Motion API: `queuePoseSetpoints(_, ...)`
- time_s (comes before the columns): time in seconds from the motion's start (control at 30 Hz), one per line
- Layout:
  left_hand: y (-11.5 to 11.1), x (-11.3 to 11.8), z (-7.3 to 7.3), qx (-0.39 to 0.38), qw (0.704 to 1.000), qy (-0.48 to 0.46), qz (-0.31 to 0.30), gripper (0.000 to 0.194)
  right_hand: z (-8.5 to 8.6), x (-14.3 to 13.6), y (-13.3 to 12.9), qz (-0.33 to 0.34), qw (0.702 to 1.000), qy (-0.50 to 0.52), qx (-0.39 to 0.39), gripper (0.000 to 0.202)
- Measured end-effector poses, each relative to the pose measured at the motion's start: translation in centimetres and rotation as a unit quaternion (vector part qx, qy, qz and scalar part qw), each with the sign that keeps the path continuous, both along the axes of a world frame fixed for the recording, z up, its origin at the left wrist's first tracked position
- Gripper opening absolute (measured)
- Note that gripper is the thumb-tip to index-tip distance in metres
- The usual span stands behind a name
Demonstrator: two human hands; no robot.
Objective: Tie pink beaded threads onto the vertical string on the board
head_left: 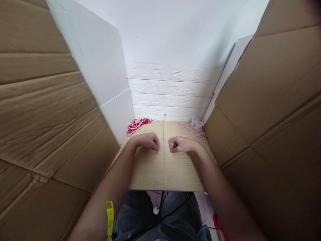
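Observation:
A thin pale pink cord (165, 167) runs from a small dark hook (165, 114) at the wall straight down the middle of the table and over its front edge. To its left, my left hand (149, 141) is closed in a pinch, knuckles up. On the other side my right hand (182, 144) is likewise pinched, fingertips facing the cord. Fine strands cross the cord between the two hands and lead into the fingers of each. How they loop around the cord is too small to make out.
Red and white cords (139, 126) lie heaped at the table's back left. Pale pink cords (194, 130) lie at the back right beside translucent cups (198, 125). Cardboard walls (50, 117) rise on both sides of the wooden table (147, 174), with a white brick-patterned wall (173, 87) behind.

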State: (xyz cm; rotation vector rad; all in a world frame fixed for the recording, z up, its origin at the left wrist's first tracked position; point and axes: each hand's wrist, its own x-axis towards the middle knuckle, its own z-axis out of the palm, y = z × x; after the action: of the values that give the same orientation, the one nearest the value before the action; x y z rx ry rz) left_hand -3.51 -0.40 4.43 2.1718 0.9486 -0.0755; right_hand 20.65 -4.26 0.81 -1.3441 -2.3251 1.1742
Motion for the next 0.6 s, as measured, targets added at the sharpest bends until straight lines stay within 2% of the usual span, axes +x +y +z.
queuePoseSetpoints(0.17, -0.1, 0.5, -0.1, -0.006, 0.999, -0.038, -0.008, 0.029, -0.6, -0.4, 0.1, -0.005, 1.000, 0.019, 0.023, 0.016)
queuePoseSetpoints(0.3, -0.1, 0.8, -0.4, -0.009, 0.999, -0.051, -0.002, 0.023, -1.0, -0.8, 0.3, 0.007, 0.999, 0.020, 0.030, 0.011)
queuePoseSetpoints(0.6, 0.3, 0.4, -0.6, -0.026, 0.999, -0.046, 0.014, 0.020, 0.2, -0.1, -0.2, -0.020, 0.999, -0.012, 0.032, 0.009)
